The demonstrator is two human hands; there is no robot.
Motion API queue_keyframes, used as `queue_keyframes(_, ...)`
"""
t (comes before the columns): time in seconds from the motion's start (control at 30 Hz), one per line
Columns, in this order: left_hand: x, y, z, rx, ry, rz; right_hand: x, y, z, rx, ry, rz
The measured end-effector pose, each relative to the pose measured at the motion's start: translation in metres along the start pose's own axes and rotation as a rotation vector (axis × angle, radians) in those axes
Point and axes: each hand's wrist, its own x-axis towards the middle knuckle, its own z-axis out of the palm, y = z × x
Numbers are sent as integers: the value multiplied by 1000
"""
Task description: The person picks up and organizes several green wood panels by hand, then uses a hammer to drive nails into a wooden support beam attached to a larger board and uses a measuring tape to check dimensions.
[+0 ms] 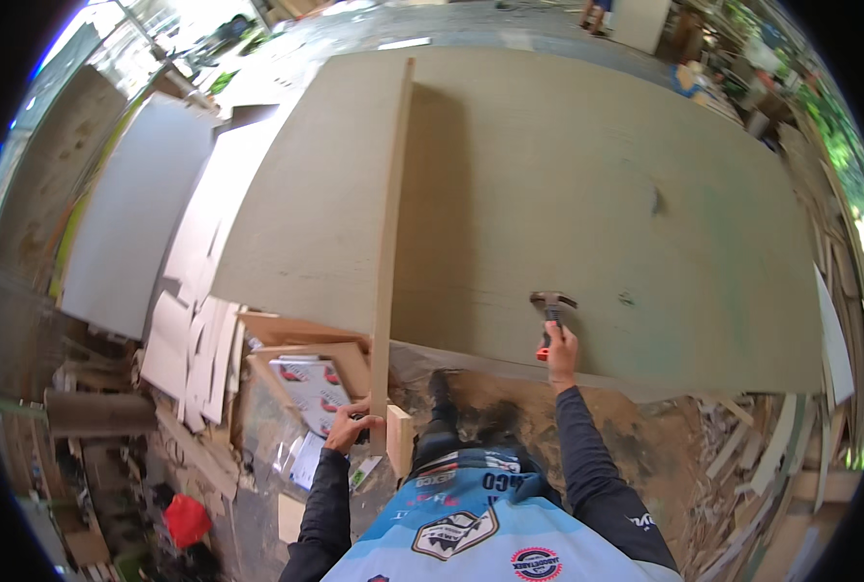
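Observation:
A long, narrow wooden board [389, 233] stands on edge across the large flat panel [587, 175], running from the far edge to beyond the near one. At its near end my left hand [350, 425] is closed around the board; its fingertips are partly hidden, and something small and dark shows beside them. A short pale wood piece [400, 441] sits against the right side of that end. My right hand [561, 354] grips a claw hammer [552, 303] by its black and red handle, the metal head over the panel's near part.
Cardboard pieces and a printed box [313, 386] lie below the panel's near left. White sheets [141, 213] lean at the left, with a red cloth-like item [188, 520] lower down. Wood offcuts [742, 466] pile up at the right. Another person's legs [595, 15] show far back.

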Motion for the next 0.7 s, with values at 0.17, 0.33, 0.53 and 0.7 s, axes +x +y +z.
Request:
queue_keyframes(0.17,16,15,47,400,315,117,-3,16,-18,-172,16,-93)
queue_keyframes(0.33,14,41,73,863,517,67,-26,-12,-30,-121,15,-65)
queue_keyframes(0.53,15,67,60,909,397,42,-44,3,-34,-146,98,-27)
queue_keyframes(0.7,30,74,10,952,421,240,-52,-6,-12,-524,255,-97)
